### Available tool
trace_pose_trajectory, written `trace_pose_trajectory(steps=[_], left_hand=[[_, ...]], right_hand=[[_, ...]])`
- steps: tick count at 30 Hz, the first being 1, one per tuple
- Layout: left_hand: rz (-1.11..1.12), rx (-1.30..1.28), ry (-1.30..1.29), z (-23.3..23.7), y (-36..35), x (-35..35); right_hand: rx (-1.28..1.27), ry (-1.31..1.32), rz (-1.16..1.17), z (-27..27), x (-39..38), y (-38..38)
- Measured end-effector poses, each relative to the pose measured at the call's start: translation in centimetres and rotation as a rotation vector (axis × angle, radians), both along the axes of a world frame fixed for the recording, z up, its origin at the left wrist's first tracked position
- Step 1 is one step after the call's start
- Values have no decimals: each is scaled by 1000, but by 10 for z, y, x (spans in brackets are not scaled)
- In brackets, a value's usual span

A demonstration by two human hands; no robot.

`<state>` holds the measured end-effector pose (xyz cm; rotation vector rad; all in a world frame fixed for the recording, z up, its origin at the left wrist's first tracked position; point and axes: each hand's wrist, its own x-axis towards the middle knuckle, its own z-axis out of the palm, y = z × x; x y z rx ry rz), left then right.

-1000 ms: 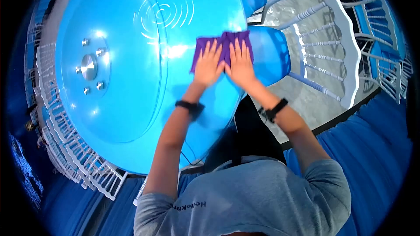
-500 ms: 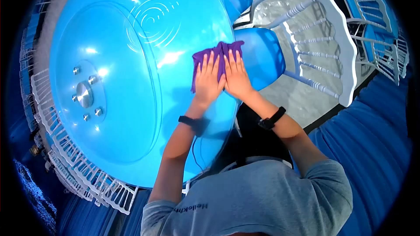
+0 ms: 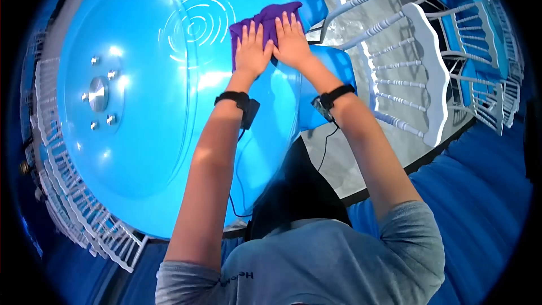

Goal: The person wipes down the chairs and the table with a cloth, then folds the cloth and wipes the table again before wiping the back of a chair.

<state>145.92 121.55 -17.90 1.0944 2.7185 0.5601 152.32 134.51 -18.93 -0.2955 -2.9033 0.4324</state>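
A purple cloth (image 3: pixel 268 18) lies spread on the glossy blue round table (image 3: pixel 248 147) near its right edge. My left hand (image 3: pixel 252 51) rests flat on the cloth's left part, fingers stretched out and apart. Beside it, my right hand (image 3: pixel 292 44) presses flat on the right part, its fingers likewise extended. The two thumbs nearly meet between the hands. Both palms cover much of the cloth's lower part. Each wrist wears a black strap with a small device and a thin cable.
A raised blue disc (image 3: pixel 135 152) with a metal hub (image 3: pixel 97 94) takes up the table's middle. White spindle-backed chairs (image 3: pixel 435 79) with blue seats (image 3: pixel 330 73) stand close at the right edge. More white chairs (image 3: pixel 84 209) line the far left. Blue draped fabric (image 3: pixel 468 197) hangs at lower right.
Both hands and the purple cloth have slid forward across the table, away from my body, and the arms are stretched further out. The view has also shifted slightly.
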Motion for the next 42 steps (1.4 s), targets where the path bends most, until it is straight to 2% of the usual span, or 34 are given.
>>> trace_pose_trajectory(steps=[2, 5, 8, 11, 14, 17, 18, 21, 22, 24, 26, 29, 34, 36, 38, 42], left_hand=[[-4, -22, 26, 4, -27, 33], [15, -4, 38, 7, -82, 94], [54, -65, -63, 21, -150, 158], [225, -38, -152, 47, -221, 221], [408, -90, -166, 51, -280, 283], [583, -145, -229, 57, -311, 327], [636, -149, -224, 57, -317, 334], [779, -117, -141, 42, -327, 334], [807, -106, -140, 34, -331, 327], [925, -136, 21, 17, -337, 304], [940, -156, 92, 14, -353, 281], [925, -148, 28, 15, -377, 252], [1050, -108, -174, 22, -356, 247], [898, -68, -126, 22, -344, 259], [864, -52, -154, 34, -333, 278], [587, -28, -229, 36, -325, 321]], right_hand=[[-46, 48, 74, 1, 30, -22], [-73, -18, 192, 14, 81, -62], [-117, -119, 374, 27, 131, -107], [-156, -256, 675, 45, 171, -157], [-268, -330, 977, 46, 200, -205], [-129, -272, 1159, 38, 197, -249], [-54, -227, 1211, 36, 191, -262], [-59, -226, 1257, 34, 159, -296], [-36, -216, 1262, 33, 148, -305], [44, -192, 1266, 26, 126, -327], [38, -140, 1267, 17, 104, -344], [28, -107, 1274, 13, 79, -362], [-79, -56, 1364, 6, 77, -350], [-91, -117, 1341, 8, 86, -330], [-101, -119, 1348, 16, 103, -310], [-61, -215, 1374, 30, 141, -278]])
